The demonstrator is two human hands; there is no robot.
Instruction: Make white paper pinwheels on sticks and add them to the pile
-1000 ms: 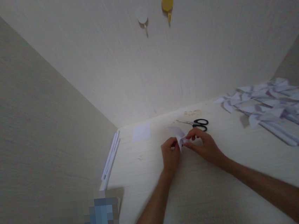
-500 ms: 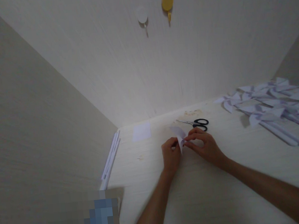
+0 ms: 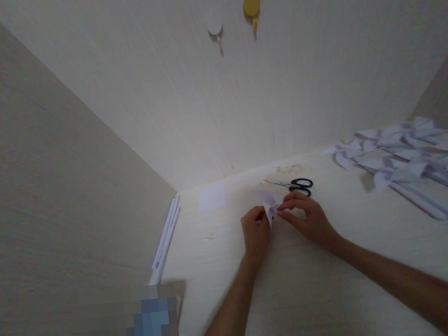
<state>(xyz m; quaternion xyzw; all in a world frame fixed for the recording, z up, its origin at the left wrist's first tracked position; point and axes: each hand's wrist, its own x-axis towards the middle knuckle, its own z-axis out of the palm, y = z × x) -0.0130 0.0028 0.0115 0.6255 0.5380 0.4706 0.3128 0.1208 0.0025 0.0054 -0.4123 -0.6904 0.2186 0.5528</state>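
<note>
Both hands meet over the desk (image 3: pixel 300 298), pinching a small folded piece of white paper (image 3: pixel 267 204) between them. Left hand (image 3: pixel 255 232): fingers curled, thumb and forefinger closed on the paper's left fold. Right hand (image 3: pixel 306 217): fingertips pressed together on its right edge. Paper sits just above the desk, near the scissors (image 3: pixel 296 185). Judged step: creasing or tucking a flap. A next fold would call for steady counter-pressure from both hands. Finished paper pinwheels (image 3: pixel 409 163) lie well apart, to the right.

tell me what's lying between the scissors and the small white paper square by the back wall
In the head view, a flap of the folded paper piece pinched by both hands rises into that stretch; otherwise only bare table separates the scissors from the paper square.
</note>
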